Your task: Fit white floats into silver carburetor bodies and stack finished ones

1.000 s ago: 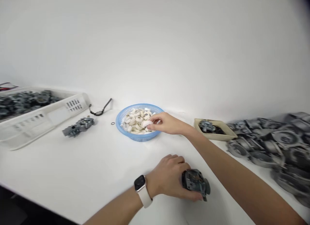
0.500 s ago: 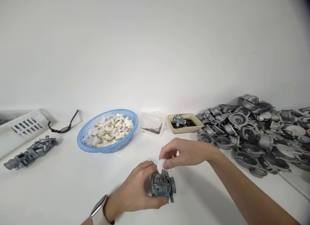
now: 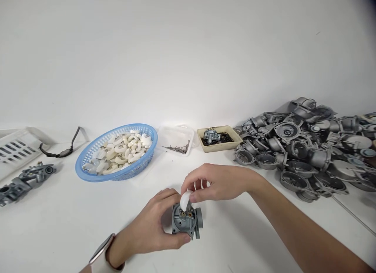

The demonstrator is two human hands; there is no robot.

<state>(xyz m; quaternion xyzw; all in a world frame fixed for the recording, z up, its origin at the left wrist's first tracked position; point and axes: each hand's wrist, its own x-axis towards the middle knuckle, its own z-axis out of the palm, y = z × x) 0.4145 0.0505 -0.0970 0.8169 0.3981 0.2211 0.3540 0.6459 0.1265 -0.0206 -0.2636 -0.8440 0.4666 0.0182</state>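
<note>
A grey metal carburetor body [image 3: 184,223] is gripped from its left side by my left hand [image 3: 155,222], thumb along the lower edge and fingers behind. Its open underside, with small brass jets, faces me. Between thumb and fingertips my right hand [image 3: 211,185] pinches a white plastic carburetor float [image 3: 185,201], held at the upper edge of the body. Where the float meets the body is partly covered by my fingers. A blue basket [image 3: 117,178] beyond my left hand holds many similar white and yellowish floats [image 3: 119,149].
A clear tray [image 3: 176,141] holds thin metal pins. Beside it, a cream tray [image 3: 220,147] contains a carburetor and black parts. Carburetor bodies [image 3: 289,147] are heaped at right. Further left lie more carburetors [image 3: 29,179], a black wristwatch [image 3: 65,152] and a white slotted basket [image 3: 14,149].
The view has shifted, so the table items sit further left and higher. My right hand has tilted the float, bringing it lower against the carburetor body. Both hands keep their hold.
</note>
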